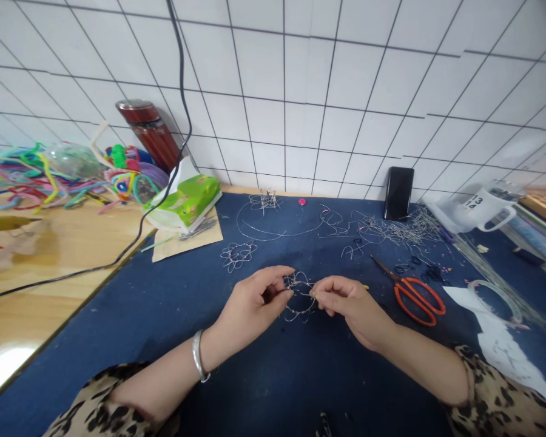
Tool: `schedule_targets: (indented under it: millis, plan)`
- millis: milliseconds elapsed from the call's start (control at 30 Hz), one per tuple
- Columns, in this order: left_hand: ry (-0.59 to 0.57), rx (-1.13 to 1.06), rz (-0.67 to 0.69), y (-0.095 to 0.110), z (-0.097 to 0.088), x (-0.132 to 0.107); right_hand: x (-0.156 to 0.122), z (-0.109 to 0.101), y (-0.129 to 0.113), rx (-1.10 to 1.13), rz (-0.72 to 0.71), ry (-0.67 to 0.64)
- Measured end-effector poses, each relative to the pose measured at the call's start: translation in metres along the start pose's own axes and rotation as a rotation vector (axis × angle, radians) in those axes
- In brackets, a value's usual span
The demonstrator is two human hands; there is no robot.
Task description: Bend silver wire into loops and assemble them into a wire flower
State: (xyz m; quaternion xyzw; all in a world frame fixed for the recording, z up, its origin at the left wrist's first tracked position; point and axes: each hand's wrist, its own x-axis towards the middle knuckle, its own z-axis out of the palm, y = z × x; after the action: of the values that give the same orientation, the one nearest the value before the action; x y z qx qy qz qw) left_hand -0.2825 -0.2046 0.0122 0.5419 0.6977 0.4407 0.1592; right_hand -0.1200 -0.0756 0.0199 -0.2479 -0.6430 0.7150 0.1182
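My left hand point(255, 303) and my right hand point(346, 303) meet over the dark blue mat point(273, 376). Both pinch a small beaded wire flower piece point(299, 298) held between them, left fingers on its left edge, right fingers on its right edge. A silver bangle point(199, 358) circles my left wrist. A second finished wire flower point(238, 254) lies flat on the mat beyond my left hand. Farther back lie a large wire loop point(277, 221) and a tangle of loose wires point(386, 229).
Orange-handled scissors point(414, 294) lie right of my right hand. A black phone point(398, 193) leans on the tiled wall. A white mug point(482, 209), a green tissue pack point(186, 203), a red flask point(150, 135), coloured pipe cleaners point(40, 176), a black cable point(118, 255) and white paper point(495, 340) surround the mat.
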Motion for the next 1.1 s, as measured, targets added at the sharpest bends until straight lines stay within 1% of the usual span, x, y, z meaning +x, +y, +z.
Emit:
schedule_targets:
  millis: [133, 267, 333, 467, 567, 800, 1000, 1100]
  plan:
    - [-0.035, 0.022, 0.037, 0.0007, 0.0006, -0.0008, 0.0009, -0.001, 0.0016, -0.011, 0.008, -0.014]
    - [-0.047, 0.043, 0.064, 0.0006, 0.0006, -0.0015, 0.0015, -0.0014, 0.0031, -0.019, 0.013, -0.006]
    - [-0.037, 0.051, 0.054, 0.0007, 0.0005, -0.0018, 0.0015, -0.0013, 0.0034, -0.024, 0.01, 0.001]
    - [-0.039, 0.072, -0.008, 0.0033, -0.0001, -0.0015, 0.0012, -0.0008, 0.0034, -0.048, -0.001, 0.018]
    - [-0.044, 0.096, -0.03, 0.0054, -0.0006, -0.0008, 0.0007, -0.0006, 0.0029, -0.07, -0.018, 0.008]
    - [-0.022, 0.157, 0.008, 0.0058, -0.0005, -0.0004, -0.0004, -0.0002, -0.0006, -0.125, -0.073, -0.017]
    - [-0.04, 0.226, -0.007, 0.0065, -0.0011, -0.0029, -0.0009, -0.0001, -0.0008, -0.175, -0.115, -0.045]
    - [-0.063, 0.256, 0.021, 0.0065, -0.0009, -0.0042, -0.0006, -0.0004, -0.0002, -0.198, -0.122, -0.052]
